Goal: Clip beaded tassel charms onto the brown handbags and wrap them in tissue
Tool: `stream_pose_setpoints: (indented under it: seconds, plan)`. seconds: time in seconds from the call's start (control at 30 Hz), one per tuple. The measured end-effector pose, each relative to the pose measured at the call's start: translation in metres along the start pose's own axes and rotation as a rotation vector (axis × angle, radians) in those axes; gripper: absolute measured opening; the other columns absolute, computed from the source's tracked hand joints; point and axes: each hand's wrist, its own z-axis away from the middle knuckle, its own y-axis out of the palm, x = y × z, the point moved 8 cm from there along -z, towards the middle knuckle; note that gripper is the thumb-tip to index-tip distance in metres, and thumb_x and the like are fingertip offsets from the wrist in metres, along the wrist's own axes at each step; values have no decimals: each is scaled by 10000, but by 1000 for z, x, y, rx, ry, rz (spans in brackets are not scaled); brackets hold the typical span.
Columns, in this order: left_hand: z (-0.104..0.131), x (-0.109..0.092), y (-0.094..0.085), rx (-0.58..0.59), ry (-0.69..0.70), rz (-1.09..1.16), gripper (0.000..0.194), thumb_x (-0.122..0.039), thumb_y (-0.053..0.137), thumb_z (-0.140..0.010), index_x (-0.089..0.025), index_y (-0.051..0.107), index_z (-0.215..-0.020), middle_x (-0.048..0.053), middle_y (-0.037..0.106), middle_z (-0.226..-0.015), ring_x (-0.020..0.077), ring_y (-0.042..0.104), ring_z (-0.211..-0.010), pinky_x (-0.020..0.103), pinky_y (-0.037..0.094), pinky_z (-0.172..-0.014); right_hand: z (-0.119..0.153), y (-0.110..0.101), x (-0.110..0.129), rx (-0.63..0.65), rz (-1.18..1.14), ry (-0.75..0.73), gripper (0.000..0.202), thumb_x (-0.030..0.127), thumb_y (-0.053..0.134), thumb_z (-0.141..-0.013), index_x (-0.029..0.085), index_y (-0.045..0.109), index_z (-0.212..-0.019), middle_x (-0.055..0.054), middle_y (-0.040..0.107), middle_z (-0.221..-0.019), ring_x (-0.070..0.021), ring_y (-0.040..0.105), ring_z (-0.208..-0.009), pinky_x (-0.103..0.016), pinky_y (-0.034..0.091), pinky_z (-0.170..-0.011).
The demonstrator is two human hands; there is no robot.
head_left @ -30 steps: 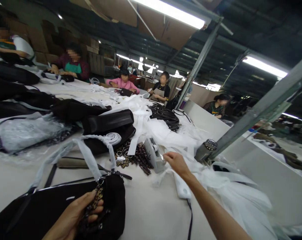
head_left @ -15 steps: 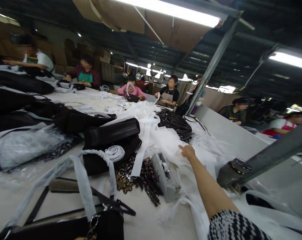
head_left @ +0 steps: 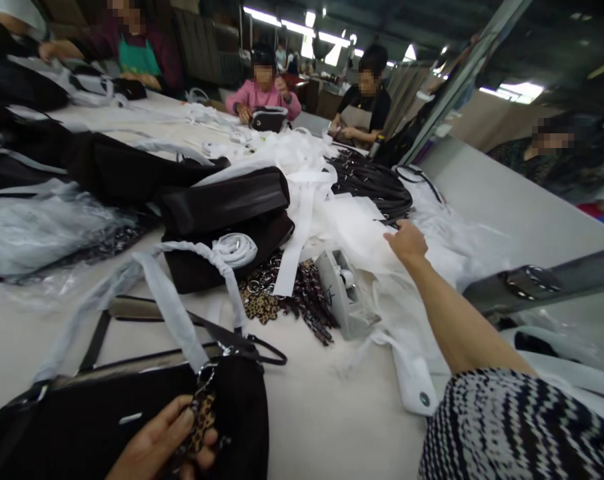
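Note:
A leopard-print charm (head_left: 201, 421) hangs by a metal chain from a dark handbag (head_left: 97, 413) at the lower left. My left hand (head_left: 159, 437) has its fingers closed around that charm. My right hand (head_left: 407, 241) reaches out over white tissue sheets (head_left: 357, 227), beside a coil of black straps (head_left: 372, 183); its fingers are bent, and whether they pinch a sheet is too small to tell. The bag's handles (head_left: 167, 307) are wrapped in white film. Between my hands sit a grey tape dispenser (head_left: 338, 293) and a pile of leopard-print charms (head_left: 309, 300).
More dark bags (head_left: 227, 200) and a clear plastic bundle (head_left: 57, 227) lie at the left. A slanted metal post (head_left: 557, 277) and a grey partition (head_left: 527, 200) stand at the right. Several people work across the table (head_left: 167, 113).
The view has shifted down and closer. My left hand, barely visible before, now shows holding the charm. My right hand has reached farther, towards the coiled black straps.

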Motion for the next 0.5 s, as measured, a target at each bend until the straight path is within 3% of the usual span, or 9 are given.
stream_pose_setpoints:
  seconds: [0.07,0.13,0.23,0.27,0.3,0.4,0.5]
  plan:
    - [4,-5,1,-2,12,-23,537,-481,856,-501,-218,614,-902,44,703,-687,222,669,-568,250,499,-400,24,-25,0,-34,-145,-110,364,345,597,-841,186,623,-1167,-86,688,-1054,-209,633,-956,-315,488,-808]
    - [7,-8,3,6,18,-51,509,-460,847,-528,-209,617,-907,43,710,-701,218,670,-577,247,501,-412,65,-44,3,77,-359,-233,286,390,577,-850,160,691,-975,-58,701,-860,-162,629,-723,-260,489,-646]
    - [10,-9,6,39,33,-86,509,-473,840,-554,-193,619,-918,50,723,-722,191,653,-554,237,502,-436,159,-44,17,548,-458,-428,290,437,618,-833,170,721,-880,-32,684,-728,-149,605,-627,-241,474,-565]
    - [11,-9,8,53,43,-95,513,-481,834,-568,-189,618,-930,56,728,-739,183,651,-560,232,504,-452,195,-37,21,721,-433,-501,263,421,616,-842,187,730,-875,-30,694,-737,-157,620,-647,-252,492,-588]
    - [11,-9,9,72,56,-102,514,-489,825,-588,-186,615,-947,63,733,-764,177,653,-576,228,508,-473,228,-33,24,813,-401,-580,234,396,600,-860,207,735,-884,-33,710,-791,-170,641,-704,-273,513,-648]
    - [14,-14,9,105,127,-176,471,-529,765,-660,-194,605,-951,64,732,-801,181,658,-624,238,520,-525,294,-13,24,760,-181,-797,248,284,613,-851,241,705,-1077,-65,695,-1107,-247,634,-999,-380,489,-885]
    - [26,-34,-5,-34,322,-501,414,-543,718,-695,-222,636,-942,36,699,-726,211,641,-620,258,502,-532,319,18,11,681,24,-824,453,176,586,-836,235,582,-1286,-100,581,-1329,-265,611,-1080,-380,469,-909]
